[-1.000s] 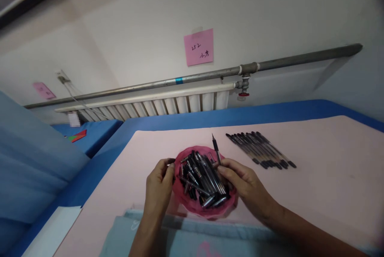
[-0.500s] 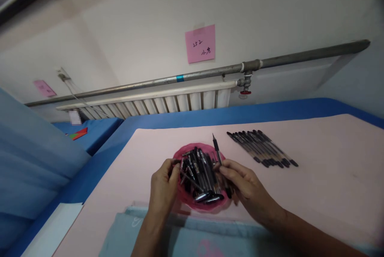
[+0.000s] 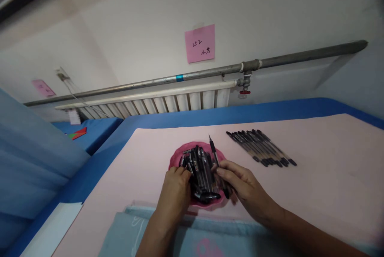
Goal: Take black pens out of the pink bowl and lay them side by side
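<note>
A round pink basket [image 3: 196, 144] holds a heap of black pens and caps [image 3: 201, 169]. My right hand [image 3: 240, 181], at the basket's right side, pinches an uncapped pen [image 3: 213, 147] between thumb and fingers. Its tip points up and away from me, and its black grip shows. My left hand [image 3: 177, 185] reaches over the basket's left rim with fingers curled down among the pens. Those fingertips are hidden, so what they hold I cannot make out. To the right, several capped pens [image 3: 261, 149] lie side by side in a slanted row.
Pink paper [image 3: 324, 177] covers the blue table [image 3: 192, 118]. A folded light-blue cloth [image 3: 144, 229] lies at the near edge, and a white sheet [image 3: 55, 229] at the left. Behind stand a radiator [image 3: 180, 103] and a wall pipe [image 3: 207, 73]. A blue curtain [image 3: 30, 161] hangs at left.
My left hand has moved from the basket's left rim to the right, in over the pens. The pen in my right hand has shifted slightly left.
</note>
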`<state>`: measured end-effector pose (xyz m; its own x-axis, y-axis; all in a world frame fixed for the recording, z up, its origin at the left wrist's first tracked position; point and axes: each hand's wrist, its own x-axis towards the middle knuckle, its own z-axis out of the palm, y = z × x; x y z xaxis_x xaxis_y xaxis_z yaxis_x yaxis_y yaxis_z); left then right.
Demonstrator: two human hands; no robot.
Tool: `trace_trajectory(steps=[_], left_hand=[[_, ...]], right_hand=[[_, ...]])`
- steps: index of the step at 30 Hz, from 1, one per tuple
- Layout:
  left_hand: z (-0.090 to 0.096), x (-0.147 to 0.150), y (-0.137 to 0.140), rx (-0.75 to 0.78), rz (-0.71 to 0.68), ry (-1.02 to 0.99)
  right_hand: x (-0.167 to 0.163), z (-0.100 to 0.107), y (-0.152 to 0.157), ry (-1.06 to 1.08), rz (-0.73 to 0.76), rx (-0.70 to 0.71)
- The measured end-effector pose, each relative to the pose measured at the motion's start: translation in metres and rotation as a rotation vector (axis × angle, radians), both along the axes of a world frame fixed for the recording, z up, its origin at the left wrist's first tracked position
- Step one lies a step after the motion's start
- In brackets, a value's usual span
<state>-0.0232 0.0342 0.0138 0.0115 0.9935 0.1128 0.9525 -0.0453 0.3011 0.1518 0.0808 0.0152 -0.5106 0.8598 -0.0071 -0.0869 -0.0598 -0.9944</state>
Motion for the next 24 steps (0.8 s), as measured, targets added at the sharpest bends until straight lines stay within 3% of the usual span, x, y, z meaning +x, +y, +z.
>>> trace_trajectory(steps=[9,16,20,24], left_hand=[[0.004,0.001,-0.006,-0.1,-0.058,0.084],[0.001,-0.001,-0.008,-0.091,-0.069,0.051],[0.001,-0.011,-0.008,0.077,0.011,-0.178],[0.005,-0.03,-0.008,0.325,0.246,-0.243]], right_hand=[[-0.001,0.0,0.002,-0.005,0.02,-0.016],[-0.001,0.005,-0.003,-0.034,0.026,-0.023],[-0.001,0.005,-0.003,-0.043,0.022,-0.024],[-0.001,0.004,-0.001,-0.049,0.023,-0.013]])
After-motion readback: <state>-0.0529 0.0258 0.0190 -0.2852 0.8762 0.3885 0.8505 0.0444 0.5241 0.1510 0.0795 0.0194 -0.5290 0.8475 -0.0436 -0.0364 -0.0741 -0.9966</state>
